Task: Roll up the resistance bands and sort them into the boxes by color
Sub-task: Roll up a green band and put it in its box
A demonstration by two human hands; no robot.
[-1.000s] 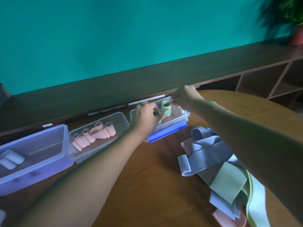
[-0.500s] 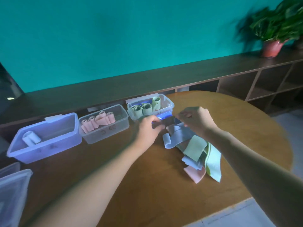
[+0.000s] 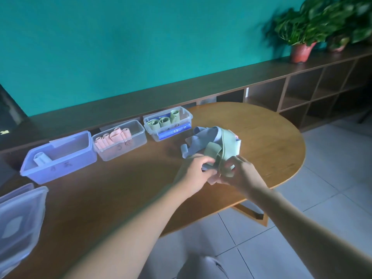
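A tangled pile of loose bands [image 3: 207, 141], blue, green and pink, lies on the round wooden table [image 3: 267, 141]. My left hand [image 3: 196, 174] and my right hand [image 3: 240, 174] both grip into its near edge; the right pinches a green band [image 3: 225, 150], the left holds a blue one. Three open boxes stand in a row at the back: a blue-tinted box [image 3: 60, 170] with a pale blue roll [image 3: 41, 159], a clear box [image 3: 130, 146] with several pink rolls [image 3: 112, 136], and a clear box [image 3: 186, 115] with green rolls [image 3: 164, 120].
Box lids [image 3: 18, 220] lie at the table's left front edge. A long dark shelf unit [image 3: 302, 93] runs behind the table under a teal wall, with potted plants [image 3: 302, 37] at the right. Tiled floor shows to the right and below.
Both hands have drawn back from the green box to the near edge of the loose pile and taken hold of bands. The view has pulled back and tilted down.
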